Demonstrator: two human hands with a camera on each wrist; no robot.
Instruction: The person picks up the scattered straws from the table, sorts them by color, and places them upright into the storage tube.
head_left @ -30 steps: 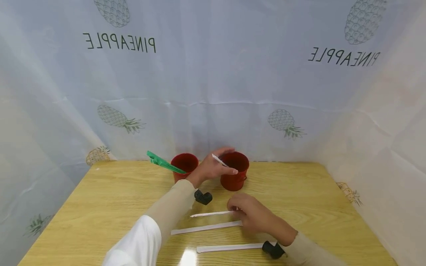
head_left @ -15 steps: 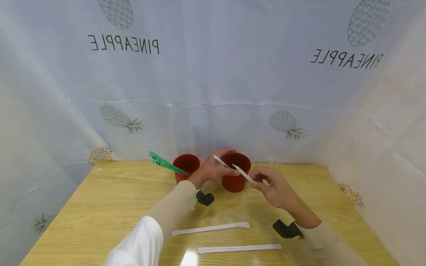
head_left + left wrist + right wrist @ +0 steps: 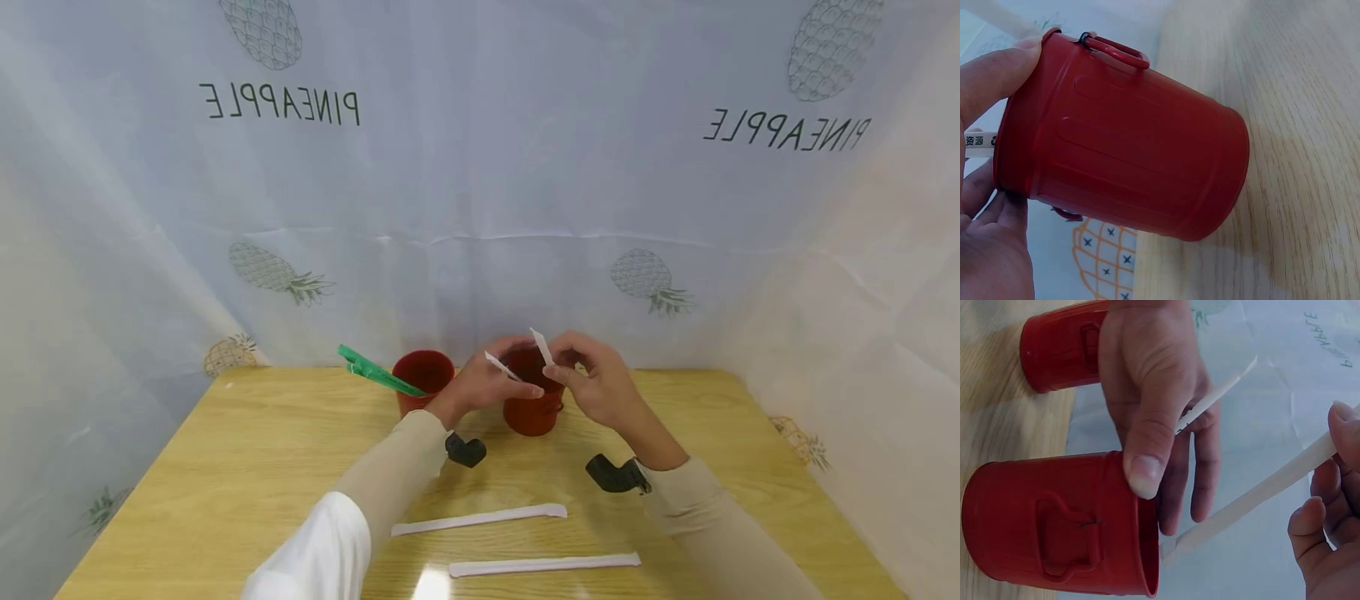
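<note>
My left hand (image 3: 491, 379) grips the rim of the right-hand red bucket (image 3: 531, 418), thumb on the near side. That bucket stands upright at the back of the table, its wire handle showing in the left wrist view. A white paper-wrapped straw (image 3: 1219, 390) sticks out of its mouth between my left thumb and fingers. Above the rim, my right hand (image 3: 600, 383) pinches a second wrapped straw (image 3: 1254, 494) between thumb and fingers. The lower end of this straw is at the bucket's opening in the right wrist view, tilted.
Two more white wrapped straws, a farther one (image 3: 480, 520) and a nearer one (image 3: 545, 565), lie on the wooden table (image 3: 285, 483). A second red bucket (image 3: 411, 406) with green wrapped sticks (image 3: 375, 373) leaning out stands left. A pineapple-print curtain (image 3: 465, 167) hangs behind.
My right hand has lifted a wrapped straw off the table, carried it up to the right-hand bucket and turned it more upright. My left hand stays at the rim.
</note>
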